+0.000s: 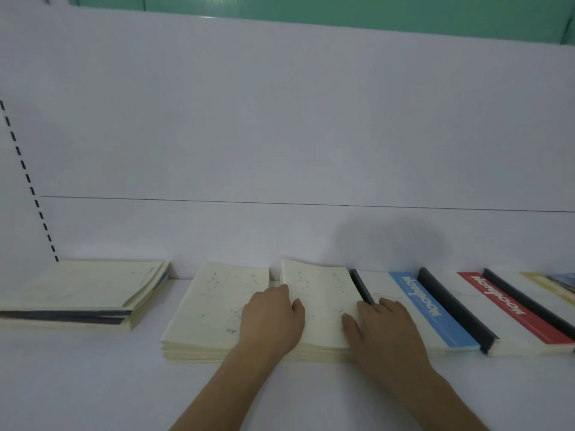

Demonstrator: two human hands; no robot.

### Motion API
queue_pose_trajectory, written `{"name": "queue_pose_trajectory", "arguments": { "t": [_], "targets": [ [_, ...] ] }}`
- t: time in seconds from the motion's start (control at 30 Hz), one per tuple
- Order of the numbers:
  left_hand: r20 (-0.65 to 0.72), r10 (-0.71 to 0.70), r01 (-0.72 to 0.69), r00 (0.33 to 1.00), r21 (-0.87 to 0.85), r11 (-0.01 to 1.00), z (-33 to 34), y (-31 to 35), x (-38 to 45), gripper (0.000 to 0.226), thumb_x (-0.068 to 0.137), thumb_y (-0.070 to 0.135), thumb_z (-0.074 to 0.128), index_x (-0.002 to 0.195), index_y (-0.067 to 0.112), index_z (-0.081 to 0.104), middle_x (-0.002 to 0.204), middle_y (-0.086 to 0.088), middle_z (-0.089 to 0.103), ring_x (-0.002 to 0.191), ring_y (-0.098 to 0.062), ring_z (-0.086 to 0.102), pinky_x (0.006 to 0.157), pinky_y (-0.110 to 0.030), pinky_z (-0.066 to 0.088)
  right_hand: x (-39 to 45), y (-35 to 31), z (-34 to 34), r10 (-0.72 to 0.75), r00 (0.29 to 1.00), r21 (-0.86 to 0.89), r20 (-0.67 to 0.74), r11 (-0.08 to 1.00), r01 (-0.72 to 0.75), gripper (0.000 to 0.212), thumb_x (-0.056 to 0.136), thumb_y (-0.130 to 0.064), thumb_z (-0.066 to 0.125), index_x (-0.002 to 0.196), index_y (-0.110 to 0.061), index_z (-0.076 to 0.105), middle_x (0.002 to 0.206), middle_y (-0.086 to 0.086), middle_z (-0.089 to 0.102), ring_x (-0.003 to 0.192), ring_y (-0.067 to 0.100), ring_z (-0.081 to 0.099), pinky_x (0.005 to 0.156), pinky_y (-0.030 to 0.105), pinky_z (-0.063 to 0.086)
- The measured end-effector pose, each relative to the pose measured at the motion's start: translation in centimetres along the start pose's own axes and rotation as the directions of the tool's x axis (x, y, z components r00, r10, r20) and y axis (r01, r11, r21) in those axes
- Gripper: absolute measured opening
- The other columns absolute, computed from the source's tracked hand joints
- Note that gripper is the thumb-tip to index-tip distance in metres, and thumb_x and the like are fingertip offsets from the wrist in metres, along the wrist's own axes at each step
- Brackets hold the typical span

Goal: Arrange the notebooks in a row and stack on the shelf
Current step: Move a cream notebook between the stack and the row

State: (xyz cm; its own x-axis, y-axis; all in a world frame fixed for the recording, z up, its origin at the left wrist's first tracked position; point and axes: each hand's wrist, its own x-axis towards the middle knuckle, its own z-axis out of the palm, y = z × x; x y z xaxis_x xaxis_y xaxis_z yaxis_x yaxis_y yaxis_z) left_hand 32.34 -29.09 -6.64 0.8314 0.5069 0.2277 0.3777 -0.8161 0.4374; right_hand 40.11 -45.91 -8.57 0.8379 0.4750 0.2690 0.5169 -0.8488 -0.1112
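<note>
Cream notebooks with faint constellation prints lie flat in stacks along the white shelf (93, 384). My left hand (270, 318) rests flat between the middle stack (208, 312) and the stack to its right (320, 300). My right hand (385, 328) lies on that right stack's near right corner, fingers spread, touching the blue-striped notebook (429, 309). A separate cream stack (84, 293) sits at the far left. Right of the blue one lies a red-striped notebook (510, 309) with a black spine.
The white back panel (280, 135) rises right behind the notebooks. A slotted upright (28, 178) runs down at the left. A yellow-edged notebook (550, 284) shows at the far right edge. Bare shelf surface lies in front of the row.
</note>
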Motion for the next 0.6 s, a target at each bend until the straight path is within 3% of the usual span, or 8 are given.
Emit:
{"name": "queue_pose_trajectory", "arguments": {
  "t": [0.07,0.17,0.3,0.4,0.6],
  "targets": [
    [-0.060,0.007,-0.009,0.998,-0.035,0.999,-0.2,-0.1,-0.1,0.031,0.101,0.038,0.039,0.097,0.014,0.058,0.090,0.000,0.055,0.095,-0.022,0.055,0.082,-0.034,0.047,0.0,0.1,-0.1,0.000,0.999,-0.018,-0.033,1.000,-0.001,0.064,0.090,-0.059,0.012,0.110,-0.024,0.061,0.117,-0.002,0.063,0.124,0.023,0.046,0.113,0.039,0.029],
    [-0.199,0.029,-0.055,0.979,-0.124,0.991,-0.8,-0.7,-0.9,0.037,0.101,0.036,0.042,0.124,0.014,0.061,0.116,-0.002,0.063,0.111,-0.022,0.054,0.093,-0.033,0.044,-0.3,-0.5,-0.7,-0.010,0.993,0.017,-0.117,1.000,0.012,0.060,0.096,-0.057,0.023,0.128,-0.019,0.057,0.135,0.001,0.055,0.135,0.024,0.036,0.116,0.038,0.025],
    [-0.343,0.102,-0.135,0.934,-0.073,0.988,-1.9,-3.2,-2.4,0.032,0.096,0.030,0.052,0.118,0.013,0.068,0.114,-0.001,0.070,0.107,-0.024,0.062,0.091,-0.035,0.047,-0.7,-3.7,-0.9,-0.088,0.976,0.085,-0.201,0.991,0.107,0.073,0.089,-0.060,0.016,0.125,-0.018,0.062,0.132,0.003,0.058,0.133,0.025,0.040,0.113,0.040,0.030],
    [-0.370,0.105,-0.125,0.923,-0.030,0.992,-3.4,-6.5,-3.2,0.033,0.095,0.030,0.053,0.117,0.013,0.069,0.116,0.000,0.070,0.109,-0.023,0.063,0.093,-0.038,0.050,-1.1,-7.3,-0.6,-0.184,0.955,0.114,-0.232,0.970,0.215,0.065,0.090,-0.056,0.026,0.117,-0.014,0.067,0.124,0.007,0.063,0.129,0.027,0.047,0.109,0.043,0.037],
    [-0.451,0.051,-0.055,0.891,0.004,0.998,-7.5,-14.5,-4.0,0.025,0.092,0.024,0.060,0.109,0.010,0.072,0.111,-0.005,0.072,0.103,-0.028,0.065,0.090,-0.038,0.052,-2.2,-15.1,0.3,-0.299,0.925,0.150,-0.236,0.929,0.339,0.062,0.092,-0.057,0.029,0.122,-0.016,0.064,0.131,0.005,0.058,0.132,0.026,0.041,0.110,0.043,0.036]
  ]
}}
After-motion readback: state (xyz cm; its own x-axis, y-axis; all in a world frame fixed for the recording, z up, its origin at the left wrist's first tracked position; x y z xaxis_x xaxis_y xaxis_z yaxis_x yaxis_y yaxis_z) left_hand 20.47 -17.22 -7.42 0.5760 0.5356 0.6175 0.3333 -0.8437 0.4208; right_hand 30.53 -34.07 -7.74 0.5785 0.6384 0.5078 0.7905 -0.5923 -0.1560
